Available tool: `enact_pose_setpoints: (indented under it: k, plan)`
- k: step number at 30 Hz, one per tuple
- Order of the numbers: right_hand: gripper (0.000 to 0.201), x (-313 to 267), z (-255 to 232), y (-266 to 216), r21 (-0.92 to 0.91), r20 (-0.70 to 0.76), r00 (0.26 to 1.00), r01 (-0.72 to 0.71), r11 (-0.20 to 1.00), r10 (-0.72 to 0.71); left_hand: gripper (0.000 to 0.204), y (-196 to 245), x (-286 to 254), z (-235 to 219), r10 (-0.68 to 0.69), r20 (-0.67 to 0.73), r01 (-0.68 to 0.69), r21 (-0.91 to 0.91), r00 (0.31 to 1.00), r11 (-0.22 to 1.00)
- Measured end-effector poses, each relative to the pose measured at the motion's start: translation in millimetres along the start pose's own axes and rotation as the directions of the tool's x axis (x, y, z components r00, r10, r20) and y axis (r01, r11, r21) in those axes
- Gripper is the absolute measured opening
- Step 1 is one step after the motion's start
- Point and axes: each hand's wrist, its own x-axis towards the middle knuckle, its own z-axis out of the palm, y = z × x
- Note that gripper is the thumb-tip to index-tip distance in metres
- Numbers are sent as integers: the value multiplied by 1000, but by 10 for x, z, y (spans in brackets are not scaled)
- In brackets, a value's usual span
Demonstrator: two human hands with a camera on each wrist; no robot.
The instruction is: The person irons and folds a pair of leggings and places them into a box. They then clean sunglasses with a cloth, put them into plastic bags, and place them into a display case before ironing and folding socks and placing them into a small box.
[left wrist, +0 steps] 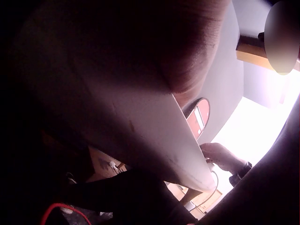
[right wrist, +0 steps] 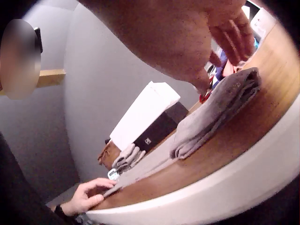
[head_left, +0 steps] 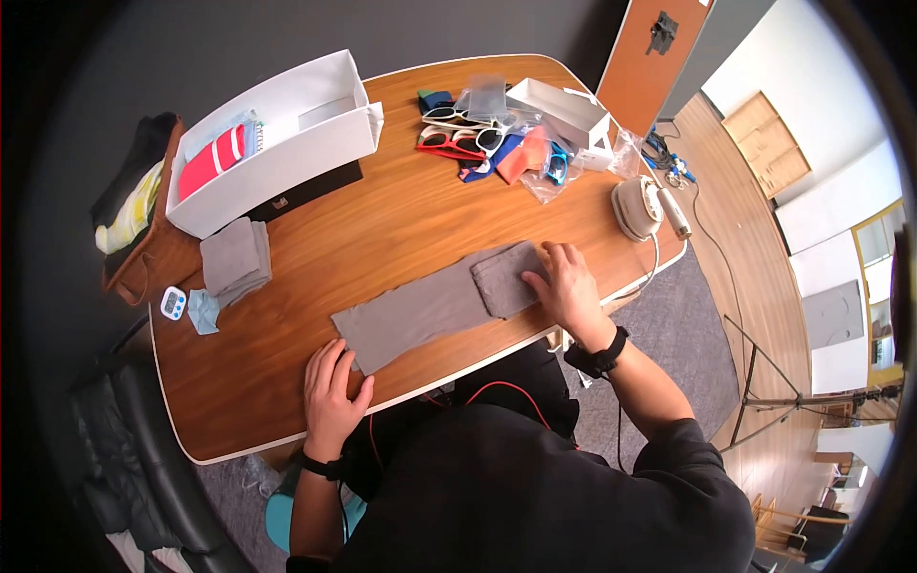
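Observation:
A long strip of grey cloth (head_left: 411, 320) lies along the front of the wooden table, its right end folded over into a thick pad (head_left: 506, 279). My right hand (head_left: 570, 291) is over that pad's right edge, fingers spread and thumb at the cloth; in the right wrist view the hand (right wrist: 187, 42) arches over the layered fold (right wrist: 215, 112). At the strip's left end, my left hand (head_left: 332, 392) rests on the table with fingertips right at the corner. The right wrist view shows this left hand (right wrist: 86, 196) with thumb and fingers apart near the cloth's end.
Folded grey cloths (head_left: 234, 260) are stacked at the left, beside a small timer (head_left: 173, 303). Behind them stands a white box (head_left: 277, 158) with packaged items. Several sunglasses (head_left: 454, 143) and a white tray (head_left: 564, 113) lie at the back. A corded white appliance (head_left: 635, 208) sits right.

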Motion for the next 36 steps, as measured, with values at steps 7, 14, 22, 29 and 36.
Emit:
enact_pose_setpoints:
  k: [7,14,22,29,36]
  plan:
    - [55,211,87,169,-10,338,858,-409,913,388,48,56,97,-110,74,83,-77,33,994,996]
    - [39,334,-96,201,114,432,816,-471,875,384,43,26,69,-93,127,88,-128,9,988,992]
    - [37,314,-186,-520,328,333,901,-386,862,277,43,38,76,-97,126,67,-125,-23,990,992]
    - [32,108,164,-1204,462,396,918,-205,863,6,44,31,63,-99,117,62,-115,-34,991,993]
    - [32,149,136,-790,313,182,969,-221,924,170,44,22,60,-105,110,51,-109,-36,993,993]
